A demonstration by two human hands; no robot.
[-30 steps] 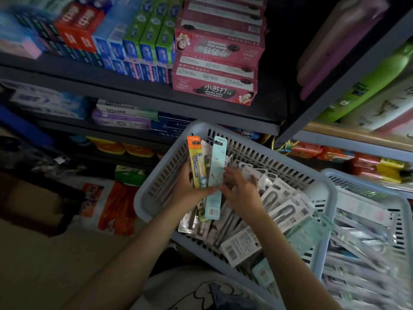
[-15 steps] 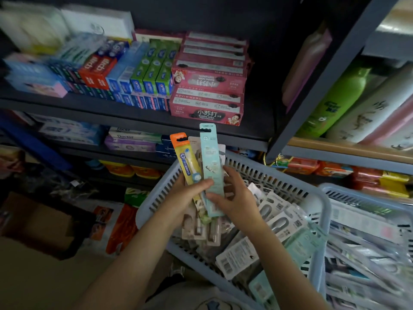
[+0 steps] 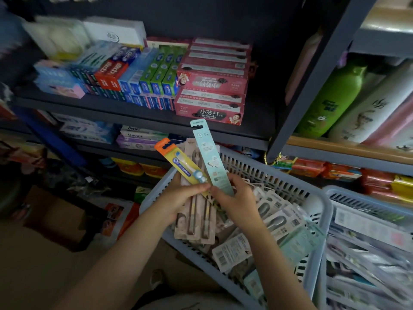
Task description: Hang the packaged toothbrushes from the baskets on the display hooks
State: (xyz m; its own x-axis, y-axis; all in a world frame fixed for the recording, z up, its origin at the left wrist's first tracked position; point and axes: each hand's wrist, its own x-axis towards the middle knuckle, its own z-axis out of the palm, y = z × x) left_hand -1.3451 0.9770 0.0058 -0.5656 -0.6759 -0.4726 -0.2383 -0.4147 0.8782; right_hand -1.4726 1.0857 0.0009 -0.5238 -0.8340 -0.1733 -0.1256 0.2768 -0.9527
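Teal toothbrush pkg (image 3: 210, 157) | pinched btwn both hands (image 3: 210, 198); above basket (image 3: 317, 198)

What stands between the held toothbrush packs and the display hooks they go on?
Cannot tell: no hooks show in this view. The left hand and right hand hold the packs above the basket.

Second basket (image 3: 366, 198) cut off right; upper-left shelf goods (image 3: 58, 39) blurred, possibly tissues.
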